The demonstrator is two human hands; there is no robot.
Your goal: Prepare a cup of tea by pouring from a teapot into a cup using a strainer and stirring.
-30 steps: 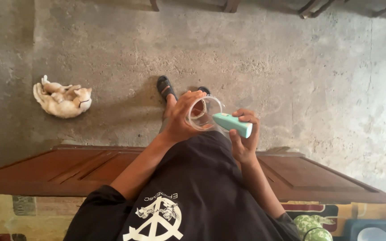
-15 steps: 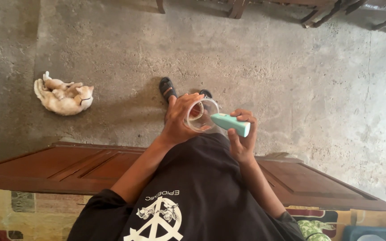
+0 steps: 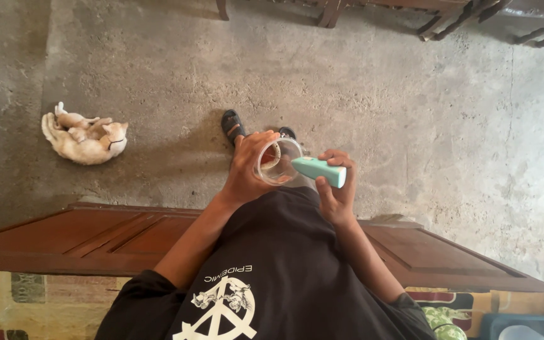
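I stand over a concrete floor and look down my black shirt. My left hand (image 3: 245, 169) grips a clear plastic cup (image 3: 276, 162) with a brownish drink in it, held in front of my waist. My right hand (image 3: 337, 192) holds a mint-green handheld device (image 3: 319, 170), a slim handle whose tip points into the cup's mouth. What the tip does inside the cup is hidden. My sandalled feet (image 3: 233, 124) show beyond the cup.
A pale cat (image 3: 85, 138) lies curled on the floor (image 3: 373, 88) to the left. A brown wooden panel (image 3: 96, 236) runs across below my arms. Wooden furniture legs (image 3: 332, 11) stand at the far edge. A patterned mat (image 3: 26, 289) and a blue tub (image 3: 524, 327) are near me.
Both hands with the cup and the green device have drifted slightly left and up in the view. The cat has stayed where it lay.
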